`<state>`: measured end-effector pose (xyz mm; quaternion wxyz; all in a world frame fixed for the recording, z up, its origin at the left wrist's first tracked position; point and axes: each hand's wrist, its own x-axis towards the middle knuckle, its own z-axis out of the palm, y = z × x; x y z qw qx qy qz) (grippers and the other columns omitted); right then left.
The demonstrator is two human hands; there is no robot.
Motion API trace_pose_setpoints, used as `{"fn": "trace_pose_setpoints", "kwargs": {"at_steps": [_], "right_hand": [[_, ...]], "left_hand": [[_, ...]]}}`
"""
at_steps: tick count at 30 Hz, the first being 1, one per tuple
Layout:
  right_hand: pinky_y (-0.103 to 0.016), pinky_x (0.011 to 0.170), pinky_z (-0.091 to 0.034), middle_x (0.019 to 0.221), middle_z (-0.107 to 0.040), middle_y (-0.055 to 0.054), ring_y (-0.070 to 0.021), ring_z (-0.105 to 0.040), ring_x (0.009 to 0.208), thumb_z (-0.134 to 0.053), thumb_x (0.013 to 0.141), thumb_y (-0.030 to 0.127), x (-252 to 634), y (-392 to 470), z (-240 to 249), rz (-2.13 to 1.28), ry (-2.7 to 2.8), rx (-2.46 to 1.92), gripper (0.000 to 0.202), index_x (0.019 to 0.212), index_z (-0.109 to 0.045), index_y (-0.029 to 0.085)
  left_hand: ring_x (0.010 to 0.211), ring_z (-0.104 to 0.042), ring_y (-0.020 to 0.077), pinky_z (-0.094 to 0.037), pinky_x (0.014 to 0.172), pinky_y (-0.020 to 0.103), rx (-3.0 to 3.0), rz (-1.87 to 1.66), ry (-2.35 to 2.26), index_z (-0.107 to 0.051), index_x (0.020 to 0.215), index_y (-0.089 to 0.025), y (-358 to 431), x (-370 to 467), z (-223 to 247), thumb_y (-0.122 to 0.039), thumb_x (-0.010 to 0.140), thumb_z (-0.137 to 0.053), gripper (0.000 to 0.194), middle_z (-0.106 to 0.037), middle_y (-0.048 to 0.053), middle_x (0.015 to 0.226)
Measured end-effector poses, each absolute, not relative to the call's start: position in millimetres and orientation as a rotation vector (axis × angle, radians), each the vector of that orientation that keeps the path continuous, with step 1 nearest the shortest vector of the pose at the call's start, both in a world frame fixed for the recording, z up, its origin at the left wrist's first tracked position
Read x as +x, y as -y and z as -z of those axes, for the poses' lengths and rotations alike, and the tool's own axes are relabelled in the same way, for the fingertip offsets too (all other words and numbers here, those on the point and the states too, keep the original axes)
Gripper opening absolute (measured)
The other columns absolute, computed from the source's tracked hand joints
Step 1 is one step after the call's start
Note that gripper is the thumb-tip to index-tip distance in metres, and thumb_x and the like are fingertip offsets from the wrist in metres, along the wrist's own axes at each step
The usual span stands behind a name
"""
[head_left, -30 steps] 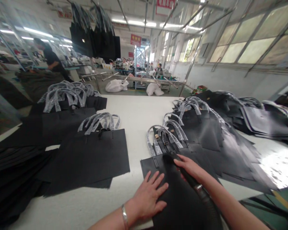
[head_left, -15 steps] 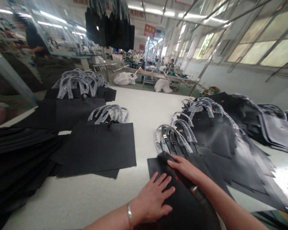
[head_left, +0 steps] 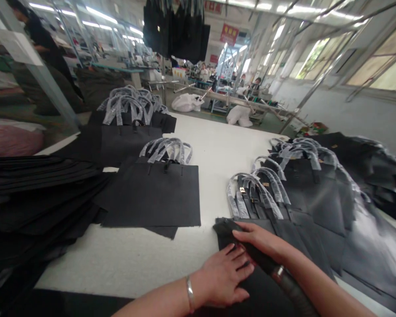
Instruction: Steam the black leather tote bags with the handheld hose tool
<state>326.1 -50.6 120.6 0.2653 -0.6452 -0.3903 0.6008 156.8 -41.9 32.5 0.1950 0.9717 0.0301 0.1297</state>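
My right hand (head_left: 262, 241) is wrapped around a black handheld tool (head_left: 264, 260) with a metal ring and a thick ribbed hose running toward me. The tool's broad front end lies over the top edge of a black panel (head_left: 260, 295). My left hand (head_left: 226, 275), with a silver bangle at the wrist, rests on this panel with fingers spread, just below the tool. Just beyond are black bag pieces (head_left: 287, 226) with plastic-wrapped handles (head_left: 252, 193) and gold-coloured fittings. The tool's underside is hidden.
Black bag panels with wrapped handles (head_left: 165, 193) lie left of centre on the white table (head_left: 204, 145). A tall pile of black sheets (head_left: 36, 207) is at far left, more bag pieces (head_left: 330, 193) at right. Black bags hang overhead (head_left: 176, 35). A person (head_left: 46, 44) stands at back left.
The view has swung left, so the table's contents sit further right. My left fingers are now closer to the tool, and the panel's upper left corner is more covered by it.
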Motion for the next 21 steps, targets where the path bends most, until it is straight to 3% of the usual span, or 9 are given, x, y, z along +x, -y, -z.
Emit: {"fn": "trace_pose_setpoints", "kwargs": {"at_steps": [5,9,12,15,17,21], "right_hand": [[-0.021,0.037,-0.038,0.066,-0.057,0.005,-0.0109,-0.052,0.04,-0.062,0.08,0.046,325,22,-119,-1.319,1.056,-1.823,0.058,0.132,-0.049,0.022],[-0.023,0.038,-0.037,0.068,-0.059,0.004,-0.0127,-0.053,0.04,-0.06,0.08,0.051,343,44,-119,-1.23,1.017,-1.847,0.069,0.14,-0.04,0.022],[-0.026,0.044,-0.042,0.058,-0.057,0.004,-0.0168,-0.054,0.046,-0.06,0.08,0.054,352,77,-108,-1.16,1.024,-1.879,0.081,0.146,-0.031,0.017],[-0.031,0.059,-0.05,0.065,-0.063,0.0,-0.0212,-0.058,0.059,-0.061,0.077,0.061,352,108,-92,-1.076,0.981,-1.911,0.093,0.148,-0.027,0.012],[-0.033,0.065,-0.052,0.065,-0.063,0.0,-0.0233,-0.059,0.062,-0.059,0.075,0.067,349,124,-81,-1.038,0.969,-1.943,0.098,0.148,-0.027,0.01],[-0.041,0.082,-0.053,0.066,-0.063,-0.002,-0.0274,-0.064,0.07,-0.05,0.076,0.075,346,148,-64,-0.988,0.996,-2.012,0.1,0.15,-0.024,0.012]], "left_hand": [[0.143,-0.021,0.0277,-0.017,0.118,0.048,2.647,-0.362,-0.068,-0.031,0.146,-0.015,42,155,-31,-0.051,0.098,-0.038,0.061,-0.029,0.013,0.153],[0.144,-0.017,0.0282,-0.015,0.119,0.05,2.571,-0.367,-0.078,-0.032,0.145,-0.013,46,153,-30,-0.048,0.099,-0.038,0.058,-0.027,0.014,0.154],[0.14,-0.03,0.0235,-0.027,0.116,0.039,2.491,-0.383,-0.114,-0.037,0.142,-0.014,34,153,-26,-0.039,0.097,-0.046,0.052,-0.034,0.012,0.15],[0.124,-0.046,0.0204,-0.041,0.103,0.03,2.462,-0.476,-0.397,-0.052,0.129,-0.018,-2,149,-25,-0.025,0.091,-0.059,0.039,-0.049,0.009,0.136],[0.114,-0.05,0.0207,-0.044,0.097,0.03,2.489,-0.476,-0.54,-0.061,0.116,-0.02,-36,145,-26,-0.022,0.088,-0.063,0.028,-0.057,0.007,0.121],[0.101,-0.055,0.0175,-0.045,0.089,0.026,2.551,-0.341,-0.297,-0.069,0.097,-0.022,-93,149,-26,-0.028,0.085,-0.069,0.014,-0.062,0.003,0.103]]}}
